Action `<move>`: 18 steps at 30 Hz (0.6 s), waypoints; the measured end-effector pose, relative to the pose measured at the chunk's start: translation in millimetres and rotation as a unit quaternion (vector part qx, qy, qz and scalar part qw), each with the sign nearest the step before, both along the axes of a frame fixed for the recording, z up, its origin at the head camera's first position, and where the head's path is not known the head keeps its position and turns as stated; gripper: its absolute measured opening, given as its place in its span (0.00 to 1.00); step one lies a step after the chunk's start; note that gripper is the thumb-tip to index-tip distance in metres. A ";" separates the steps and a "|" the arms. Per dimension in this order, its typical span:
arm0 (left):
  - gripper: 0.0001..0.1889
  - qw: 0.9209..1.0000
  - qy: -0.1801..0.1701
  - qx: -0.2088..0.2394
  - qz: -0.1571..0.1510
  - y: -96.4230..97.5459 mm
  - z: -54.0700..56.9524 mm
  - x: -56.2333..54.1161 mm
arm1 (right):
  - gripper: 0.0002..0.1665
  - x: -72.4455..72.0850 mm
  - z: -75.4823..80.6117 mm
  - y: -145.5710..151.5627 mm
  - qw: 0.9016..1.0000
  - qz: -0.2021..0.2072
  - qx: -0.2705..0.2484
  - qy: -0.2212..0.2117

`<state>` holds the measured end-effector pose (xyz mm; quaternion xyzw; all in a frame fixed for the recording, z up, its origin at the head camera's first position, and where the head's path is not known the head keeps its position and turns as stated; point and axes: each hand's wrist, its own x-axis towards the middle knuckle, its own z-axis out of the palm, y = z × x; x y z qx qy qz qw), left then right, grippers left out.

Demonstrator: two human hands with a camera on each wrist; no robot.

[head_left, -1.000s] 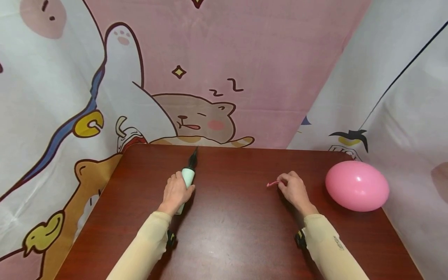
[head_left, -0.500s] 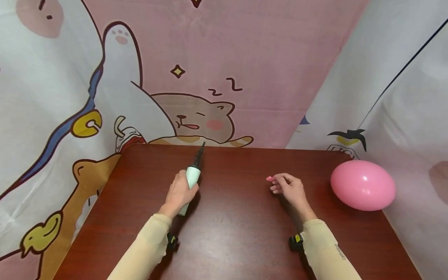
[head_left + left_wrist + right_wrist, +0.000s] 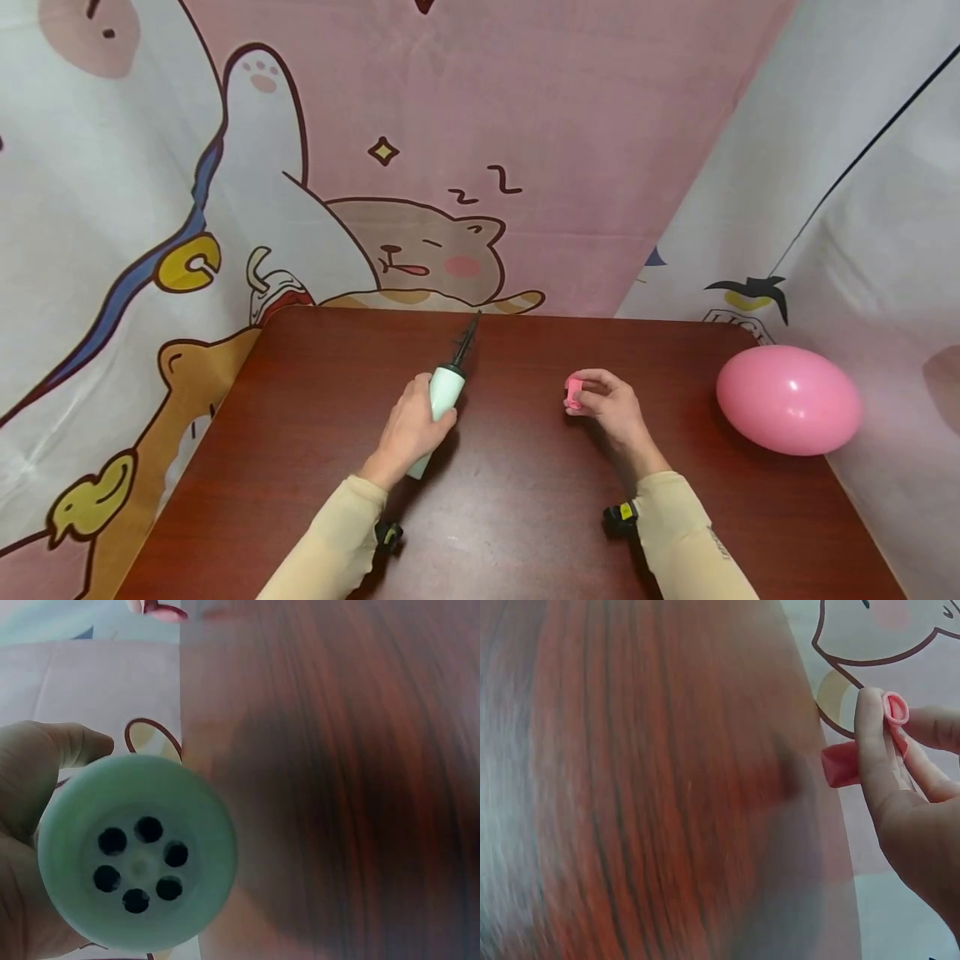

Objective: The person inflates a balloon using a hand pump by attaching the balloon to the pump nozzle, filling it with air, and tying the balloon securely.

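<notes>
My left hand (image 3: 411, 433) grips a mint-green hand pump (image 3: 441, 398) lifted over the dark red table (image 3: 495, 517), its black nozzle (image 3: 467, 337) pointing away toward the backdrop. The left wrist view looks straight at the pump's round end cap (image 3: 137, 851) with its ring of holes, held in that hand (image 3: 30, 825). My right hand (image 3: 609, 408) pinches a small uninflated pink balloon (image 3: 573, 392) between thumb and fingers. In the right wrist view the balloon's rolled neck (image 3: 895, 708) shows at the fingertips (image 3: 871, 742).
An inflated pink balloon (image 3: 787, 400) lies at the table's right edge. A cartoon-printed cloth backdrop (image 3: 420, 167) hangs close behind the table and down both sides. Bare wood lies between the hands and along the near edge.
My left hand has carried the pump to the right, toward the middle. My right hand has moved left with the small balloon and turned it in its fingers.
</notes>
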<state>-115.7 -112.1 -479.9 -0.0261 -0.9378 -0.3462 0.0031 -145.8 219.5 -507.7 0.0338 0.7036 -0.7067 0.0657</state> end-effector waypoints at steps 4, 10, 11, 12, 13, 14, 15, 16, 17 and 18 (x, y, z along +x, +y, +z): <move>0.33 1.000 0.002 0.012 -0.007 11.5 1.6 5.0 | 0.26 -1.0 -0.5 -4.6 0.999 -0.001 -0.046 -0.012; 0.33 0.999 -0.002 0.041 -0.026 28.1 3.9 15.7 | 0.28 -0.7 1.3 -11.5 0.996 -0.027 -0.069 -0.040; 0.33 0.999 -0.001 0.044 -0.031 30.7 3.9 17.5 | 0.29 -0.5 1.8 -12.5 0.996 -0.030 -0.069 -0.044; 0.33 0.998 -0.004 0.049 -0.035 33.3 4.0 19.4 | 0.29 -0.4 2.2 -13.1 0.996 -0.031 -0.067 -0.046; 0.33 0.998 -0.006 0.054 -0.039 35.7 3.9 21.3 | 0.28 -0.4 2.4 -14.0 0.996 -0.035 -0.069 -0.050; 0.33 0.997 -0.008 0.059 -0.044 38.0 3.6 23.1 | 0.28 -0.5 2.7 -14.9 0.995 -0.038 -0.071 -0.052; 0.33 0.997 -0.010 0.061 -0.048 40.2 3.2 24.9 | 0.28 -0.7 2.8 -15.5 0.995 -0.039 -0.074 -0.052; 0.33 0.997 -0.012 0.065 -0.051 42.4 2.9 26.6 | 0.28 -1.0 2.8 -16.1 0.995 -0.039 -0.078 -0.052; 0.33 0.996 -0.016 0.070 -0.054 44.5 2.7 28.3 | 0.28 -1.5 2.9 -16.8 0.994 -0.039 -0.083 -0.052; 0.33 0.995 -0.021 0.075 -0.055 46.5 2.3 30.0 | 0.28 -2.2 2.9 -17.3 0.994 -0.040 -0.087 -0.051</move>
